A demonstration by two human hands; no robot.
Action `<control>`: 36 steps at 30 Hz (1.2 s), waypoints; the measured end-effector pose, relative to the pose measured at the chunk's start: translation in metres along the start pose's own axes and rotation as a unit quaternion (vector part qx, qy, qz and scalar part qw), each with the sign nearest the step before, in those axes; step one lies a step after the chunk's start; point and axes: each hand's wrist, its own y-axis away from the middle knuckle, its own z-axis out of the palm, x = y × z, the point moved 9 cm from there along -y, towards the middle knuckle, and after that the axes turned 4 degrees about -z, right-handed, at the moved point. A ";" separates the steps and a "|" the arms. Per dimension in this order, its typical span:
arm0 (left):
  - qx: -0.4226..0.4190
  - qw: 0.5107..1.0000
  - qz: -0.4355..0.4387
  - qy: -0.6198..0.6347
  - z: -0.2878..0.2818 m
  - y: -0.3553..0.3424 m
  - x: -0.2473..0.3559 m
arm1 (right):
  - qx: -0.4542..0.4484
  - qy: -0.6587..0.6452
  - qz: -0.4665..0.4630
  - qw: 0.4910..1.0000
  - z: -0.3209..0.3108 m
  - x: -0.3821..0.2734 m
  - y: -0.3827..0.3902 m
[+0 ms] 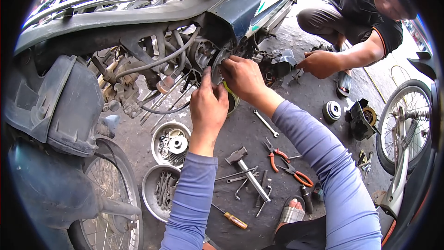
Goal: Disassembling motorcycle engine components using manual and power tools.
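Observation:
Both my hands work at the exposed engine area under a dark motorcycle body (pixel 185 16). My left hand (pixel 208 104) has its index finger stretched up among cables and metal parts, its other fingers curled in. Close beside it, my right hand (pixel 245 78) has bent fingers pressed together against the parts. Whatever either hand grips is hidden behind the fingers. A round metal part (pixel 203 52) shows just above the left hand. Under the right hand is a yellow-green rimmed cylinder (pixel 232 104). A black hose (pixel 164 111) curves toward my left hand.
Below lie a hammer (pixel 249 173), orange-handled pliers (pixel 280 159), a wrench (pixel 267 123) and a screwdriver (pixel 236 220). Two metal bowls (pixel 154 146) (pixel 147 194) hold parts and tools. A squatting co-worker's hand (pixel 319 64) is at the right. A wheel (pixel 381 134) stands at far right.

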 end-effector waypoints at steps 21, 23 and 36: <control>-0.001 0.997 -0.038 -0.067 0.027 -0.004 -0.002 | 0.085 -0.221 0.094 0.967 0.008 0.070 -0.017; -0.007 0.996 -0.028 -0.080 0.030 -0.002 0.002 | 0.095 -0.188 0.103 0.972 0.004 0.072 -0.016; 0.107 0.944 -0.171 0.261 0.028 0.030 -0.036 | 0.085 -0.310 0.086 0.943 0.011 0.082 -0.015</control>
